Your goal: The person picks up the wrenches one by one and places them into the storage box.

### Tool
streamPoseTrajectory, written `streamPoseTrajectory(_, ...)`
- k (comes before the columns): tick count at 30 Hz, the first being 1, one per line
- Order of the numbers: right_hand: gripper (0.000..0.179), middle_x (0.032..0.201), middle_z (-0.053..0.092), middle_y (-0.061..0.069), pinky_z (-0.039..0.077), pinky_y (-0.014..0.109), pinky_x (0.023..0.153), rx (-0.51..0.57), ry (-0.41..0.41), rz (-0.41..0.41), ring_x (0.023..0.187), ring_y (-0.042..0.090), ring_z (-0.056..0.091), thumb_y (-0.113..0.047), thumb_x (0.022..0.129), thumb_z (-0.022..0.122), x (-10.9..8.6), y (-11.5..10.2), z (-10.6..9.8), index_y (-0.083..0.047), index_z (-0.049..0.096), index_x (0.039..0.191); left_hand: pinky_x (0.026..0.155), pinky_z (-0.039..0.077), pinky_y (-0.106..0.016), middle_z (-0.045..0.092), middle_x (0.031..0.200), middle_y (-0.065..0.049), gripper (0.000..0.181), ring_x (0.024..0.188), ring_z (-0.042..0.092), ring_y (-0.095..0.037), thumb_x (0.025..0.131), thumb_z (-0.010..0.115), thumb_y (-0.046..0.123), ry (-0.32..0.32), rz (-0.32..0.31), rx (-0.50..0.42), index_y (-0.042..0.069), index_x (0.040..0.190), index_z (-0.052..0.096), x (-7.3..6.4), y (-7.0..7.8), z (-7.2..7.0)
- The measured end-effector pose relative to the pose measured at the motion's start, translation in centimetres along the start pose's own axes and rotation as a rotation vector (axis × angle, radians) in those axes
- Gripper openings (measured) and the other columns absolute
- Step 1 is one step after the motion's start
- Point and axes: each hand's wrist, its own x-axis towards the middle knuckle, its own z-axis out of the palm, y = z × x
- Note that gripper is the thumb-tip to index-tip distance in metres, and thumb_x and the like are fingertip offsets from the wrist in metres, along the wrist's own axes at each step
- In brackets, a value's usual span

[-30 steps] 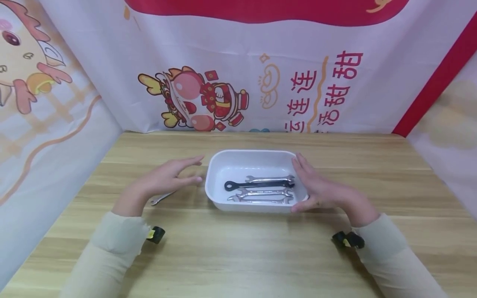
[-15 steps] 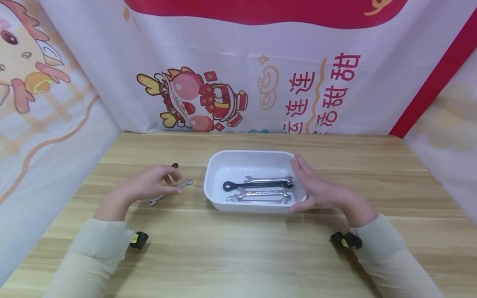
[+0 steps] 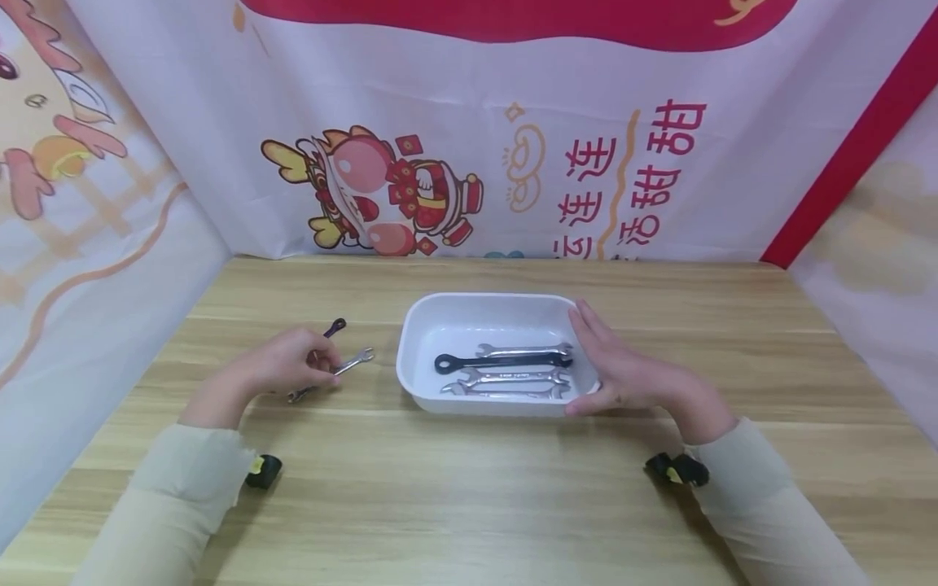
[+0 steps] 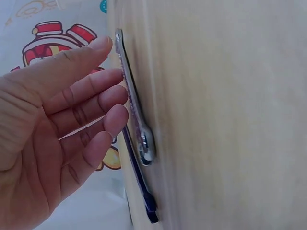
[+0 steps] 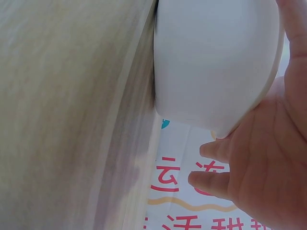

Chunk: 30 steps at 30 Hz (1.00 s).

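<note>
My left hand point(image 3: 296, 362) is over a silver wrench point(image 3: 357, 360) on the table, its fingertips right at the shaft. In the left wrist view the thumb is apart from the loosely bent fingers point(image 4: 115, 96), beside the silver wrench point(image 4: 134, 98). A dark wrench point(image 3: 335, 327) lies just beyond, partly hidden by the hand. My right hand point(image 3: 623, 374) rests against the right end of a white plastic bin point(image 3: 432, 399), fingers extended along the far corner and thumb at the near one. Several wrenches lie in the bin, one of them a black wrench point(image 3: 501, 362).
The wood-grain table point(image 3: 469, 496) runs back to a printed cloth point(image 3: 469, 146) with cartoon figures and red lettering. More cloth point(image 3: 95, 268) borders the left side. A small black device point(image 3: 677, 470) sits at the right cuff, another at the left.
My left hand has moved left from beside the bin, down to the wrenches on the table, and its fingers have drawn closer to the silver one. The right hand stays at the bin.
</note>
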Motion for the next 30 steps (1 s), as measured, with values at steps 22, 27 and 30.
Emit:
streamPoseTrajectory(22, 0.138, 0.164, -0.027, 0.012, 0.007, 0.061, 0.122, -0.002, -0.007, 0.023, 0.153, 0.040, -0.014, -0.056, 0.073, 0.082, 0.1, 0.1, 0.0, -0.006, -0.014, 0.157, 0.057, 0.045, -0.023, 0.061, 0.068, 0.002, 0.009, 0.063, 0.052, -0.011, 0.081, 0.072, 0.007, -0.054, -0.006, 0.040, 0.010, 0.075, 0.066, 0.3, -0.2, 0.5)
streamPoseTrajectory(27, 0.137, 0.164, -0.026, 0.013, 0.008, 0.061, 0.122, -0.010, -0.007, 0.021, 0.153, 0.041, -0.013, -0.056, 0.074, 0.082, 0.0, 0.0, 0.0, -0.005, -0.013, 0.158, 0.057, 0.044, -0.026, 0.059, 0.069, 0.000, 0.012, 0.063, 0.051, -0.013, 0.077, 0.075, 0.013, -0.088, -0.060, 0.074, 0.011, 0.073, 0.063, 0.2, 0.4, 0.5)
streamPoseTrajectory(30, 0.136, 0.164, -0.026, 0.013, 0.008, 0.061, 0.122, -0.005, -0.006, 0.012, 0.153, 0.041, -0.013, -0.054, 0.074, 0.082, 0.0, 0.0, 0.0, -0.004, -0.012, 0.158, 0.058, 0.043, -0.027, 0.058, 0.071, 0.000, 0.015, 0.064, 0.051, -0.014, 0.076, 0.076, 0.014, -0.094, -0.065, 0.097, 0.011, 0.072, 0.062, 0.1, 0.7, 0.4)
